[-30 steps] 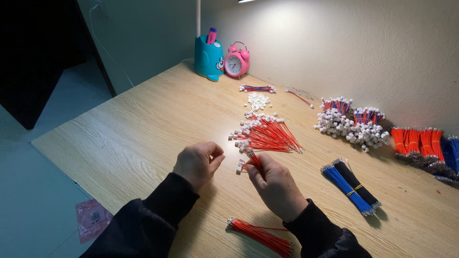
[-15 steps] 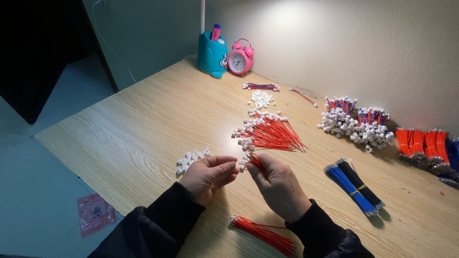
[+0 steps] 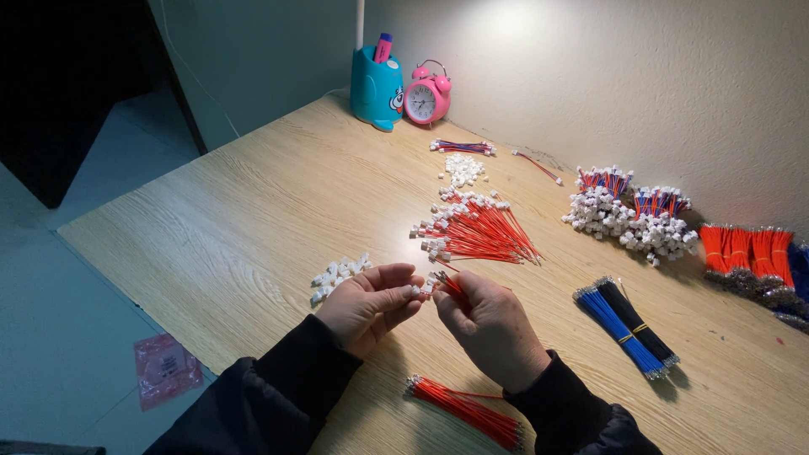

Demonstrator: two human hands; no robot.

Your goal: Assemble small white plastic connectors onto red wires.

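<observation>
My left hand (image 3: 371, 302) pinches a small white connector (image 3: 415, 290) between thumb and fingertips. My right hand (image 3: 489, 324) holds a short red wire (image 3: 449, 284) whose end meets that connector. Both hands hover over the wooden table (image 3: 253, 219) near its front edge. A small heap of white connectors (image 3: 339, 275) lies just left of my left hand. Beyond my hands lies a fan of red wires with white connectors fitted (image 3: 480, 232). A bundle of bare red wires (image 3: 468, 409) lies under my right wrist.
A blue and black wire bundle (image 3: 628, 324) lies to the right. Piles of white connectors with wires (image 3: 632, 219) and orange bundles (image 3: 746, 253) line the wall. A teal pen holder (image 3: 377, 88) and pink alarm clock (image 3: 426, 99) stand at the back. A pink packet (image 3: 167, 368) lies on the floor.
My left hand moved off the small connector heap, which now shows, and came to the right hand with a connector. The view shifted slightly.
</observation>
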